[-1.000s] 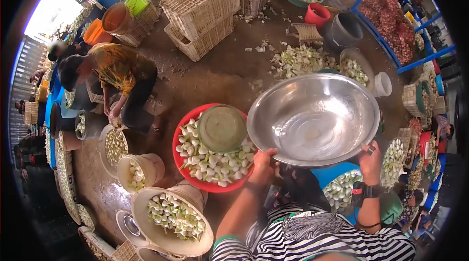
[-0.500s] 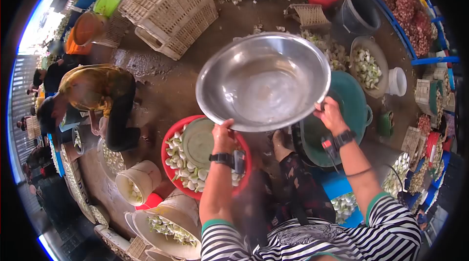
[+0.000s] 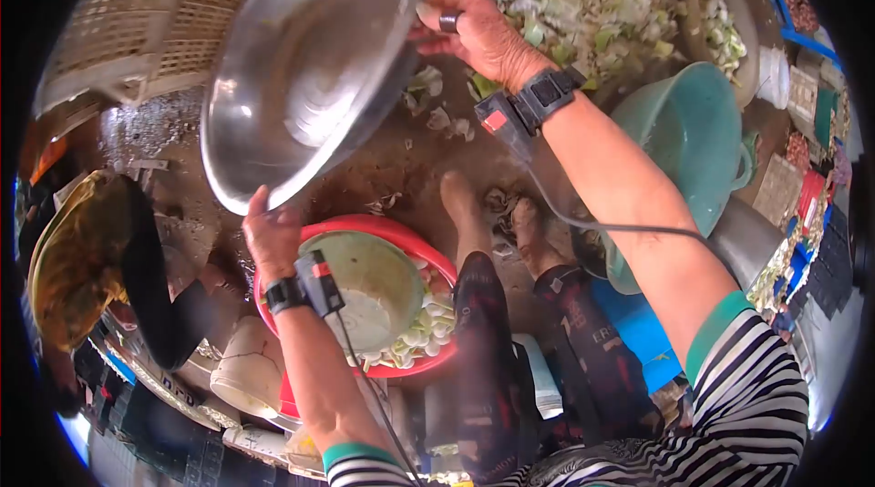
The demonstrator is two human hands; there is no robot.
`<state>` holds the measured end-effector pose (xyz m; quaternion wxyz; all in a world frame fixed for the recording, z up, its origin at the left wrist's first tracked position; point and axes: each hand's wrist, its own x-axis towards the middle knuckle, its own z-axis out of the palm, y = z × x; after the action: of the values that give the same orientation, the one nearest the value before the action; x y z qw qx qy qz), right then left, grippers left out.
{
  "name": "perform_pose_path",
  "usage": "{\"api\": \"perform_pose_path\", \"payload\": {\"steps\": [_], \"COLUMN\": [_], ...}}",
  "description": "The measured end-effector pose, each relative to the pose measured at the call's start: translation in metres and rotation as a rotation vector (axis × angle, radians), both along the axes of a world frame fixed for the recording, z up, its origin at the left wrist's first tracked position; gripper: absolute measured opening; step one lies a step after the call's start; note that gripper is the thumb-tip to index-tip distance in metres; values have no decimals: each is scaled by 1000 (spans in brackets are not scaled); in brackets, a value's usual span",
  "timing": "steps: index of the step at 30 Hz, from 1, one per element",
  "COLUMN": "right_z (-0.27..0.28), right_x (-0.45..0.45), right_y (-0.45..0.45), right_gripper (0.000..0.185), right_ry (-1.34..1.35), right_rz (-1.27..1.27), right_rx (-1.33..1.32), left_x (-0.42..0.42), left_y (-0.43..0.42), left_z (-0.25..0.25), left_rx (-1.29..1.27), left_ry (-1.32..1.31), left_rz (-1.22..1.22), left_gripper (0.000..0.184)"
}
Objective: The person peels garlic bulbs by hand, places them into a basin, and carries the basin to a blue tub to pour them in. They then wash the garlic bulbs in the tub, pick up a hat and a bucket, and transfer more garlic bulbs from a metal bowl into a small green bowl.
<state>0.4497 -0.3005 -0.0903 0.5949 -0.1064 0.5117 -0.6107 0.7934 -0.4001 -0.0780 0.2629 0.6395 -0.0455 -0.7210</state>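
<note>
One wide, round, silver metal basin (image 3: 314,50): hung tilted above the wet brown floor (image 3: 401,179), at the upper left of the view, borne by both hands; its shiny hollow faced the camera
Left hand (image 3: 272,236): pinched the basin's lower rim with its fingertips; a black wristband (image 3: 290,294) circled the wrist
Right hand (image 3: 478,36): gripped the basin's right edge — thumb at the rim, fingers curled beneath; a dark ring (image 3: 448,22) sat on one finger
Round red plastic tub (image 3: 401,230): stood below the left hand; a round, grey-green bowl (image 3: 360,282) rested inside, beside white bulbs with green stems (image 3: 424,332)
Deep teal plastic tub (image 3: 688,136): stood to the right, beyond the right forearm
Loose heap of pale and green peelings (image 3: 592,4): lay on the floor near the right hand
Beige latticed plastic crate (image 3: 150,9): stood at the upper left, partly behind the basin
Another person in a mottled yellow-brown top (image 3: 77,255): bent forward at the far left — hands too unclear to tell
</note>
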Motion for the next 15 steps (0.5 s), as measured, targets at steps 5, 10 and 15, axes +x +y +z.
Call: {"api": "perform_pose_path", "payload": {"steps": [5,10,15], "right_z": [-119,-241,-269], "right_x": [68,130,54], "right_y": [62,65,74], "right_gripper": [31,35,32], "right_ry": [1066,1700,1291], "right_rz": [494,940,945], "right_rx": [153,-93,229], "left_x": [3,9,6], "left_y": [-7,15,29], "left_z": [-5,-20,-23], "left_rx": [-13,-109,-126], "left_ry": [-92,-194,-127], "left_rz": [12,35,-8], "left_gripper": [18,25,24]}}
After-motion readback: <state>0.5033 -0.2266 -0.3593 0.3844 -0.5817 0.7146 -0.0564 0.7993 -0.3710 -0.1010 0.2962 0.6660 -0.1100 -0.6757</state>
